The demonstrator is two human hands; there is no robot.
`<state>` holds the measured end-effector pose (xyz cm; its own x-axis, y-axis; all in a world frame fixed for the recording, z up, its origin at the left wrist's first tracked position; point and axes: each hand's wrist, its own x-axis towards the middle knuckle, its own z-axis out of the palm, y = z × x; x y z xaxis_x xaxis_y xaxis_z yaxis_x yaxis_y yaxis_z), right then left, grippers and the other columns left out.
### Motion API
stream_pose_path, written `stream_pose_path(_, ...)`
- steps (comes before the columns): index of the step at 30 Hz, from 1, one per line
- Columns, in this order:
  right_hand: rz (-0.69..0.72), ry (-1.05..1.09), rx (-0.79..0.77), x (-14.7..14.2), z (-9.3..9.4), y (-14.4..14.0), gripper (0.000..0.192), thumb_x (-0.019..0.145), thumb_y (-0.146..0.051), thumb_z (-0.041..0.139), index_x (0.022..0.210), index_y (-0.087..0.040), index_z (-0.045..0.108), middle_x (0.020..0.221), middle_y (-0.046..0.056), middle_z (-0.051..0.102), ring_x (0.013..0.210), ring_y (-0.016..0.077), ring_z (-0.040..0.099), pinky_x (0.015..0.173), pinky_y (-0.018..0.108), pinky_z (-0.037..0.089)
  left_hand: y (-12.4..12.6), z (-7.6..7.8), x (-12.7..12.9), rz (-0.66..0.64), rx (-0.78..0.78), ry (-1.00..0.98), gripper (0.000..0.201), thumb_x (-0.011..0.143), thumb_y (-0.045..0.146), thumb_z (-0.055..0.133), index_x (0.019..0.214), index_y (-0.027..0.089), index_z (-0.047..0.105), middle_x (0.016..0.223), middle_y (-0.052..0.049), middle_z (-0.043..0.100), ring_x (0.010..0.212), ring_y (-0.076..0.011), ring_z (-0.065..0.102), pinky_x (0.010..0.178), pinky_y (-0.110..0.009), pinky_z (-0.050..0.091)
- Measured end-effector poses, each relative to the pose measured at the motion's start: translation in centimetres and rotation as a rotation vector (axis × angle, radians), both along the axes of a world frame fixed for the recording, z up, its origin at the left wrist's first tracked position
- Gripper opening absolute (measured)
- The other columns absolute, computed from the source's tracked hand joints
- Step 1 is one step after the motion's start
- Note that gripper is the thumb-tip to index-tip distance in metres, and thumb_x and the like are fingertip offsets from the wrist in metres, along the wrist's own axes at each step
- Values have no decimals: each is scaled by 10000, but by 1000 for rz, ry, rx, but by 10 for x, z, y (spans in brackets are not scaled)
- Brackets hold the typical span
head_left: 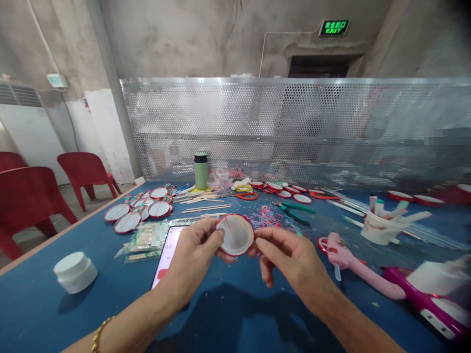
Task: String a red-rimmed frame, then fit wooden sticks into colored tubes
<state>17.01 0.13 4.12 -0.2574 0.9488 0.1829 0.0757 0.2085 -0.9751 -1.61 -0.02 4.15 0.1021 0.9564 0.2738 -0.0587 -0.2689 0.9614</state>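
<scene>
In front of me, above the table, is a small round disc [236,235] with a red rim, a pale greyish face and a thin red line across its upper part. My left hand [200,245] grips its left edge, thumb on the face and fingers behind. At the right rim, the thumb and index finger of my right hand [283,255] close together against the edge; the other fingers curl loosely below. Whether something small is pinched there too, I cannot tell. Behind the disc lies a heap of coloured short strands [268,216]. A lit phone [167,257] lies partly under my left wrist.
Similar discs [127,222] pile up at the left, others [302,198] farther back. Around them are a white jar [75,272], green bottle [200,171], wooden sticks [206,208], pliers [294,212], pink glue gun [362,272], purple device [423,299] and cup of pens [380,228]. A perforated metal screen [257,122] stands behind.
</scene>
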Motion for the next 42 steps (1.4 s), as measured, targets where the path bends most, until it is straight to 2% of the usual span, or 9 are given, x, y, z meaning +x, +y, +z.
stream_pose_path(3, -1, 43, -7, -4, -3, -1, 312, 764, -434, 713, 894, -177, 594, 746, 15, 715, 422, 88, 574, 417, 218, 478, 1, 1, -2, 22, -3, -31, 257, 849, 286, 582, 999, 125, 715, 949, -74, 723, 707, -161, 661, 622, -263, 577)
stream_pose_path(10, -2, 12, -40, -8, -9, -2, 251, 750, -379, 744, 812, -156, 648, 552, -37, 625, 458, 84, 574, 485, 202, 483, 1, 2, -3, 29, -1, -15, 274, 857, 285, 572, 1020, 113, 709, 937, -67, 731, 635, -142, 652, 618, -269, 582)
stream_pose_path(14, -15, 6, -96, -8, -8, -3, 262, 768, -383, 727, 859, -154, 639, 577, -25, 655, 447, 88, 570, 477, 211, 468, 0, 3, -2, 5, 8, -9, 280, 869, 289, 559, 1021, 106, 706, 934, -71, 734, 648, -147, 658, 612, -267, 584)
stream_pose_path(22, 10, 86, -85, -8, -6, -5, 254, 806, -371, 669, 930, -158, 607, 597, -20, 649, 495, 120, 605, 522, 253, 509, 0, 2, -5, -32, 20, 62, 245, 875, 269, 542, 976, 122, 709, 839, -46, 722, 572, -125, 632, 582, -248, 549)
stream_pose_path(29, 68, 225, -149, -5, -12, -2, 262, 808, -374, 701, 938, -164, 615, 805, 12, 674, 542, 107, 609, 524, 259, 529, -3, 3, -5, -72, 26, 166, 209, 870, 253, 524, 872, 134, 696, 674, -5, 654, 516, -127, 616, 579, -245, 501)
stream_pose_path(31, 40, 182, -129, -5, -11, -3, 265, 817, -391, 679, 935, -162, 617, 754, 4, 663, 529, 112, 604, 519, 260, 524, -3, 4, -5, -76, 32, 191, 210, 874, 265, 524, 849, 138, 689, 667, -4, 649, 509, -129, 609, 568, -249, 497)
stream_pose_path(35, -32, -3, 46, -5, -8, -7, 229, 848, -371, 619, 927, -157, 626, 602, -22, 610, 511, 110, 568, 522, 239, 491, -2, 3, -4, -67, 42, 218, 204, 878, 288, 532, 822, 149, 669, 655, 6, 631, 492, -123, 593, 529, -240, 483)
stream_pose_path(37, -47, -38, 84, -6, -7, -9, 224, 858, -364, 595, 941, -159, 630, 577, -32, 589, 500, 101, 539, 508, 227, 470, -2, 3, -4, -72, 39, 220, 200, 880, 288, 531, 795, 151, 651, 628, 12, 618, 480, -119, 589, 526, -234, 474)
stream_pose_path(42, -24, 46, -66, -8, -5, -8, 279, 815, -402, 611, 957, -161, 616, 607, -34, 591, 462, 106, 536, 437, 233, 467, -3, 2, -4, -110, 14, 202, 206, 878, 307, 530, 766, 153, 610, 630, 3, 620, 474, -124, 589, 526, -242, 475)
